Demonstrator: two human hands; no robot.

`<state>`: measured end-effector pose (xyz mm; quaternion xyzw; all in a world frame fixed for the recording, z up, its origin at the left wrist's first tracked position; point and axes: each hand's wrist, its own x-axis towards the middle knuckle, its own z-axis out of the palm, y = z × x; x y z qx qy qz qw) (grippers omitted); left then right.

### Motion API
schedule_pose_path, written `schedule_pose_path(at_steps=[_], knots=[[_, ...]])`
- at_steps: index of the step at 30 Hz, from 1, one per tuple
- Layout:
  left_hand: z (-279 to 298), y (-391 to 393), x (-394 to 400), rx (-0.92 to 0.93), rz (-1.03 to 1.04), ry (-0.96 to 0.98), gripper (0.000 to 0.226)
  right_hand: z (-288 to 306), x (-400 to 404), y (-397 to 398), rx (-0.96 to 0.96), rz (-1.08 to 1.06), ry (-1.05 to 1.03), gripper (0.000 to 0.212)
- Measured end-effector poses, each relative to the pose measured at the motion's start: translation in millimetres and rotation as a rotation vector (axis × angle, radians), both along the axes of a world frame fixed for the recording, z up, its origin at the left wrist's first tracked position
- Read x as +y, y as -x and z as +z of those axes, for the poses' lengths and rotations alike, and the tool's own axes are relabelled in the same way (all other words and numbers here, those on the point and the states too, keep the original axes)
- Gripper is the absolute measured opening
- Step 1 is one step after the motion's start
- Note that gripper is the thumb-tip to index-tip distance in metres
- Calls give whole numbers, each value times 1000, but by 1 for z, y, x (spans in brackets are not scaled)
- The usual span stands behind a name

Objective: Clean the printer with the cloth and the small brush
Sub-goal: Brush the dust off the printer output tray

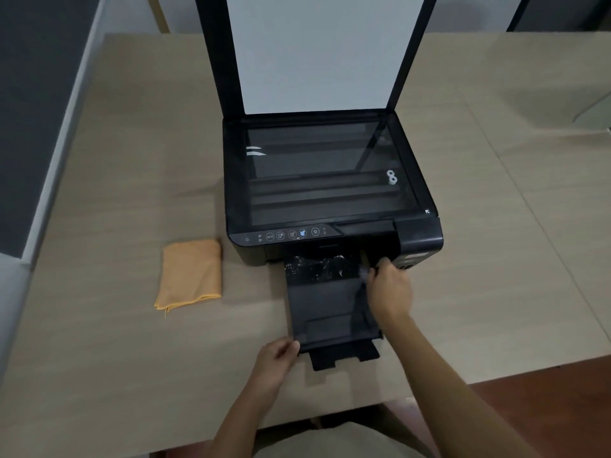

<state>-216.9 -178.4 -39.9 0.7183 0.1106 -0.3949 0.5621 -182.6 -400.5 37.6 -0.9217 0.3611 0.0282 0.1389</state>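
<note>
The black printer [330, 180] stands mid-table with its scanner lid [317, 51] raised and the glass bare. Its output tray [327, 312] is pulled out toward me, with white dust specks on the inner part near the slot. My left hand [277, 358] grips the tray's front left corner. My right hand [388, 287] is curled at the tray's right side by the slot, holding a small brush [365, 274]. The brush is blurred, and its pale tip sits at the edge of the dust. The folded orange cloth [190, 272] lies on the table left of the printer, apart from both hands.
The beige table [496, 259] stretches wide on both sides of the printer, and its near edge runs just under my forearms. A grey wall panel [39, 110] borders the table's left side. A pale curved object [595, 107] shows at the far right edge.
</note>
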Motion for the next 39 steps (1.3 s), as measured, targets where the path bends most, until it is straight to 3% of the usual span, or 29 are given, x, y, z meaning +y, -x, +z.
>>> schedule_pose_path(at_steps=[3, 6, 8, 10, 13, 15, 17, 20, 23, 26, 31, 35, 39], knots=[[0, -1, 0, -28, 20, -32, 20, -11, 62, -19, 104, 349, -192, 19], [0, -1, -1, 22, 58, -56, 20, -7, 104, -19, 15, 603, -496, 23], [1, 0, -1, 10, 45, -25, 18, -3, 81, -12, -172, 464, -411, 22], [4, -1, -1, -9, 19, -9, 20, -3, 35, -6, -249, 240, -148, 18], [3, 0, 0, 9, 18, -7, 19, -4, -6, -10, -43, 49, -11, 20], [2, 1, 0, 12, 28, -1, 17, -11, 14, -25, 86, 139, -19, 21], [3, 0, -1, 14, 44, -12, 16, -13, 57, -39, 156, 408, -89, 23], [2, -1, 0, 59, 80, -61, 19, -9, 103, -36, 104, 732, -308, 25], [1, -1, -1, 39, 30, -53, 16, -8, 65, -22, -91, 455, -170, 20], [5, -3, -3, 26, 20, -35, 15, -9, 22, -21, -96, 198, -88, 16], [7, -3, -1, 34, 43, -33, 19, -16, 78, -55, 35, 508, -200, 24], [4, -1, 0, 22, -6, -61, 24, -12, 71, -30, 215, 800, -332, 24], [8, -4, -2, 28, 10, -5, 28, -14, 70, -57, 180, 677, -91, 26]])
